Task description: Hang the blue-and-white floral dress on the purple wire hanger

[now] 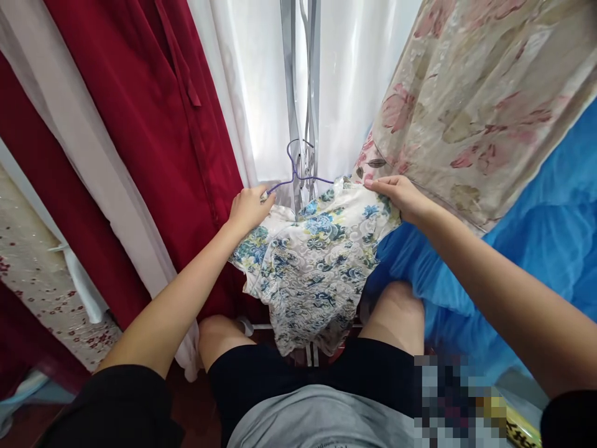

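Note:
A white blouse with blue and yellow flowers [321,267] hangs spread out in front of my knees. Its neckline sits on a thin purple hanger [295,174] whose hook points up. My left hand [252,208] is closed round the hanger's left arm, close to the blouse's left shoulder. At the other shoulder, my right hand [396,194] pinches the fabric between thumb and fingers, and the hanger's right end goes out of sight inside the cloth there.
Behind the hanger stand grey metal poles [289,74] and a white curtain [364,68]. Dark red cloth [135,124] hangs at left. A beige floral garment [471,118] and blue tulle [536,249] hang at right. A blurred patch covers the lower right.

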The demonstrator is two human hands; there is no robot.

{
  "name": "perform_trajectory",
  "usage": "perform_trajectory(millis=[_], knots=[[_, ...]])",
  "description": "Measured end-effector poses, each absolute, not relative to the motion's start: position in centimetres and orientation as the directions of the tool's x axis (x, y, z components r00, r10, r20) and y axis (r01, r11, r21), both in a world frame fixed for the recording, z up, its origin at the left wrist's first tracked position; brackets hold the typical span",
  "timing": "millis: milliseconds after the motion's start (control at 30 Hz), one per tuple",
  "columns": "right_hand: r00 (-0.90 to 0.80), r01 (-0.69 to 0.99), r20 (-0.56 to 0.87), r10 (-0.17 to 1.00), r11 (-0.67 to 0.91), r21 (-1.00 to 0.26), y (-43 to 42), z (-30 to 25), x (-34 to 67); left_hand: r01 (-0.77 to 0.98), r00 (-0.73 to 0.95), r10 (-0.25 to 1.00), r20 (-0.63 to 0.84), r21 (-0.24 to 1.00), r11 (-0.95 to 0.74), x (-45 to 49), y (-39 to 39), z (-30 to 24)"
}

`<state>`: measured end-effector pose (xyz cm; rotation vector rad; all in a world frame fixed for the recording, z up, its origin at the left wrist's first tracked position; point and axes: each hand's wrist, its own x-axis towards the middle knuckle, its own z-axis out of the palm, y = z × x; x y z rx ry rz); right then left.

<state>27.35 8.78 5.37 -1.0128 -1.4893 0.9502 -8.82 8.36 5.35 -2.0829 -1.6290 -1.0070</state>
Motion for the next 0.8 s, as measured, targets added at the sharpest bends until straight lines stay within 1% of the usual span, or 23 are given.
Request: perform_trajectory(millis=[100, 167, 200, 267, 300, 333, 367, 400, 433, 467, 533, 600, 633, 700, 733, 800], knots=[[-0.059, 0.120, 0.331, 0.942, 0.335, -0.934, 8.2, 7.1, 25.4, 0.935, 0.063, 0.716, 0.695, 0.210, -0.286, -9.5, 9.7, 5.5], [-0.123, 0.196, 0.396, 0.910, 0.414, -0.889, 6.3, 7.3, 23.4, 0.923, 0.022, 0.698, 0.716, 0.254, -0.290, -10.2, 10.4, 4.7], [-0.206, 0.249, 0.438, 0.875, 0.479, -0.842, 4.8, 7.1, 22.3, 0.906, -0.011, 0.685, 0.728, 0.297, -0.302, -10.6, 10.6, 4.1], [-0.443, 0.316, 0.490, 0.751, 0.642, -0.698, 1.1, 6.5, 20.3, 0.809, -0.140, 0.663, 0.736, 0.471, -0.352, -10.9, 10.8, 2.6], [-0.590, 0.303, 0.460, 0.663, 0.710, -0.635, -0.8, 6.1, 19.4, 0.731, -0.215, 0.660, 0.719, 0.567, -0.379, -10.9, 10.7, 1.8], [-0.735, 0.249, 0.406, 0.544, 0.772, -0.585, -2.4, 5.7, 18.7, 0.651, -0.280, 0.662, 0.695, 0.644, -0.402, -10.7, 10.5, 1.1], [-0.812, 0.208, 0.366, 0.454, 0.812, -0.546, -3.7, 5.3, 18.3, 0.587, -0.328, 0.660, 0.676, 0.693, -0.417, -10.4, 10.2, 0.5], [-0.856, 0.185, 0.335, 0.394, 0.838, -0.514, -4.5, 5.0, 18.1, 0.541, -0.354, 0.659, 0.664, 0.720, -0.434, -9.9, 9.9, 0.2], [-0.868, 0.186, 0.327, 0.374, 0.856, -0.483, -4.8, 4.6, 18.1, 0.504, -0.356, 0.662, 0.659, 0.732, -0.458, -9.3, 9.5, 0.1], [-0.854, 0.210, 0.346, 0.388, 0.867, -0.453, -4.5, 4.2, 18.2, 0.462, -0.338, 0.677, 0.654, 0.742, -0.487, -8.5, 9.0, 0.2], [-0.781, 0.283, 0.426, 0.456, 0.868, -0.409, -2.7, 3.4, 18.7, 0.308, -0.248, 0.748, 0.615, 0.782, -0.541, -6.7, 7.7, 1.1], [-0.687, 0.325, 0.518, 0.509, 0.854, -0.407, -0.4, 2.6, 19.2, 0.132, -0.091, 0.830, 0.550, 0.833, -0.537, -4.6, 5.8, 2.5], [-0.644, 0.330, 0.549, 0.532, 0.841, -0.428, 0.7, 2.2, 19.4, 0.066, -0.014, 0.856, 0.517, 0.855, -0.515, -3.6, 4.8, 3.3], [-0.598, 0.314, 0.533, 0.599, 0.786, -0.532, 2.1, 1.5, 19.6, -0.043, 0.109, 0.878, 0.467, 0.884, -0.465, -1.5, 2.7, 4.5], [-0.588, 0.292, 0.491, 0.642, 0.736, -0.611, 2.3, 1.1, 19.7, -0.087, 0.160, 0.878, 0.450, 0.893, -0.442, -0.7, 1.9, 5.0], [-0.549, 0.230, 0.390, 0.739, 0.583, -0.780, 2.2, 0.3, 20.3, -0.153, 0.259, 0.867, 0.426, 0.904, -0.399, 0.5, 0.9, 5.4]])
